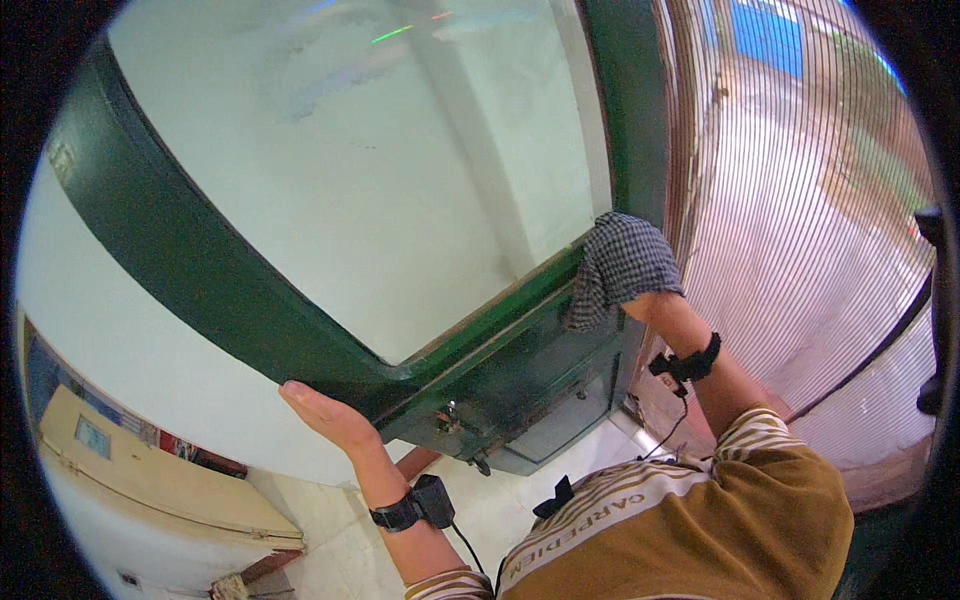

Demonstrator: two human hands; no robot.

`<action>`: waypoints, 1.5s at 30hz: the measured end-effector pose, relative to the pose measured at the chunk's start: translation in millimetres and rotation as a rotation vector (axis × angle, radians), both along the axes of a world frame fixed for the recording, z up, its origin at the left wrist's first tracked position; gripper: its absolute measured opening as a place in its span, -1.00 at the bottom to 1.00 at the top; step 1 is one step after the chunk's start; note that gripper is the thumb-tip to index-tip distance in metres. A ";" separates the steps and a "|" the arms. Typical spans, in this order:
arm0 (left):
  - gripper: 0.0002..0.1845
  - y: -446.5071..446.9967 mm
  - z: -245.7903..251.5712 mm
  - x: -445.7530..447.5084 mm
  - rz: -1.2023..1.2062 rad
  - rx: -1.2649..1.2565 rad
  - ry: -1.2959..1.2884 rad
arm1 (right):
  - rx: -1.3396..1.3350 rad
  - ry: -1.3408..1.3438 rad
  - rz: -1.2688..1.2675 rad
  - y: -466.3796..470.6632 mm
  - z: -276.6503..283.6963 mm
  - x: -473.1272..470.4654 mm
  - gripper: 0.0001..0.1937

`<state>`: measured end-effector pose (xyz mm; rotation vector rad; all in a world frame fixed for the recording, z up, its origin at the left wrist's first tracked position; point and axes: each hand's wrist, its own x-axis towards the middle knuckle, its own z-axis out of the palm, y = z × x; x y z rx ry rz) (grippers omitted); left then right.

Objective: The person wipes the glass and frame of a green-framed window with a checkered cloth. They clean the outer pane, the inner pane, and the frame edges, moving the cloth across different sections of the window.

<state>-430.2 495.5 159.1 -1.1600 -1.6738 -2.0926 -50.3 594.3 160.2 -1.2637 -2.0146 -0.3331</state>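
Note:
A green-painted door [217,270] with a large pale glazed pane [420,202] stands before me. Wrapped over my right hand [641,306] is a dark checked cloth [626,259]. The cloth presses on the lower right corner of the pane's frame, and it hides most of the fingers. My left hand [330,416] lies against the door's left edge, seen edge-on; how its fingers sit there is hidden. Below the pane, a metal latch [448,416] is fixed to the dark green lower part. Smudges and streaks of coloured light show near the top of the pane.
On the right hangs a ribbed, see-through sheet [810,247] with a bright outdoor area behind it. A cream metal cabinet or door panel [157,472] is at the lower left. Pale floor tiles [337,525] lie below. Cabled devices are strapped to both wrists.

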 end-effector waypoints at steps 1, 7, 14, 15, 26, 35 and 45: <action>-0.34 -1.6 1.9 0.6 0.000 0.013 0.008 | -0.010 0.032 -0.046 -1.3 1.7 5.0 -0.76; -0.24 -2.1 4.2 -0.8 0.052 -0.027 -0.042 | 0.395 0.156 0.494 -5.3 10.8 -30.8 -0.74; -0.28 -1.5 0.2 -1.9 0.101 -0.084 0.030 | 0.253 -0.114 0.514 8.8 82.9 -108.2 -0.53; -0.31 -2.5 1.3 -1.5 0.064 -0.094 0.012 | 0.307 -0.094 0.509 15.0 99.3 -109.4 -0.53; -0.47 -2.9 4.3 3.5 0.015 0.006 0.051 | 0.194 0.056 0.392 -16.3 146.2 -102.4 -0.67; -0.46 -5.6 -0.2 1.3 -0.023 -0.018 -0.027 | 0.204 0.019 0.401 -21.7 147.5 -113.0 -0.70; -0.48 -5.6 4.7 7.6 0.021 0.006 0.007 | -0.039 -0.103 0.340 -24.2 160.7 -106.7 -0.49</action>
